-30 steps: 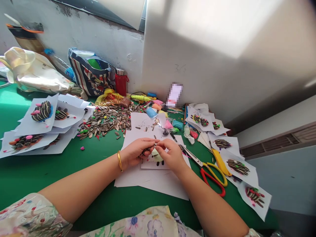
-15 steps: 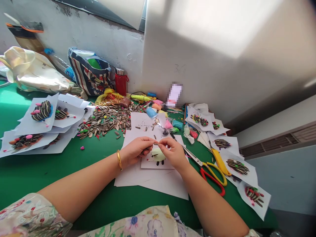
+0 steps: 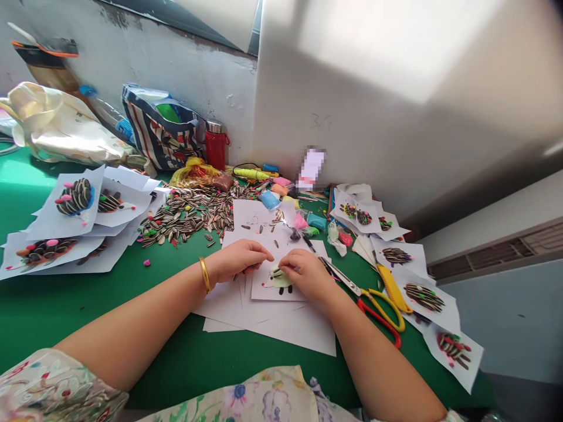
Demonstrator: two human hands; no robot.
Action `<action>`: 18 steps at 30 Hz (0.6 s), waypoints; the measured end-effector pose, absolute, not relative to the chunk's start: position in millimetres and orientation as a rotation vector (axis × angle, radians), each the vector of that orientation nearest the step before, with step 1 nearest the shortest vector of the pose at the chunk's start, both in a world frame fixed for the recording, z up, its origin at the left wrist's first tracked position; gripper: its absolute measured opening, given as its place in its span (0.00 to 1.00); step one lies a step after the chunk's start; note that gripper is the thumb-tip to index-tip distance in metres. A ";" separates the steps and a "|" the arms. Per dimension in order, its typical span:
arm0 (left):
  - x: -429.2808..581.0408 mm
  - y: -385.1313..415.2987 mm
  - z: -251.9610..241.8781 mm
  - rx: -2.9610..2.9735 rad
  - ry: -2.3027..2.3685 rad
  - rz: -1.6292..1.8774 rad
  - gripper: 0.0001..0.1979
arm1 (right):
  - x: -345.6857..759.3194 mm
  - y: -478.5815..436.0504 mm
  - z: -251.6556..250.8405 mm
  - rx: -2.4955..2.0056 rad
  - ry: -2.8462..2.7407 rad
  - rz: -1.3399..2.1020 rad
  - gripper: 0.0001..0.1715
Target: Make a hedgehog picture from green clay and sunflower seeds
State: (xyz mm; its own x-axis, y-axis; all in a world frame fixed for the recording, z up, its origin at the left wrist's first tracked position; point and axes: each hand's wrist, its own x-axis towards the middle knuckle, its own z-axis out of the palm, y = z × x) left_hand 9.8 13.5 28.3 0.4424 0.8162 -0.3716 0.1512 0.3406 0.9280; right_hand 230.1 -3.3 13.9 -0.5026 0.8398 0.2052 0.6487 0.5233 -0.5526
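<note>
Item: left hand (image 3: 236, 262), bare, with a gold bangle (image 3: 204, 275) on the wrist; it was half closed, fingers together and reaching toward the middle of the frame, and any grip could not be made out. Item: right hand (image 3: 308, 276), bare, also half closed, its fingers curved down over a clay figure (image 3: 278, 278); contact was evident, but whether this was a firm hold could not be told. The figure, pale green and partly hidden by the fingers, sat at lower centre on a paper sheet (image 3: 297, 296), with dark seed shapes at its lower edge. Handling, as judged: soft, light and easily dented, so best taken by the sheet beneath it, not by the body; the seeds looked stiff, slick and loosely set. Nearby: scissors (image 3: 379, 313) with red and yellow handles, lower right of the hands; a yellow cutter (image 3: 389, 287) just beyond them. Upper left of the hands lay a heap of striped sunflower seeds (image 3: 185, 214). Finished seed pictures (image 3: 74, 199) were stacked at left, with more (image 3: 424, 296) at right, all on a green table (image 3: 88, 316). Clay packets (image 3: 269, 200) lay at upper centre.
</note>
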 end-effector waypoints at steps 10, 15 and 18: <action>5.1 8.9 34.2 1.582 1.119 0.344 0.16 | 230.0 -2.0 8.7 -1.173 -2.432 0.378 0.09; 6.2 8.5 31.9 1.632 1.126 0.365 0.16 | 228.2 -3.0 9.9 -1.150 -2.491 0.307 0.09; 7.2 8.2 30.5 1.670 1.116 0.378 0.15 | 227.2 -3.7 11.3 -1.149 -2.524 0.260 0.09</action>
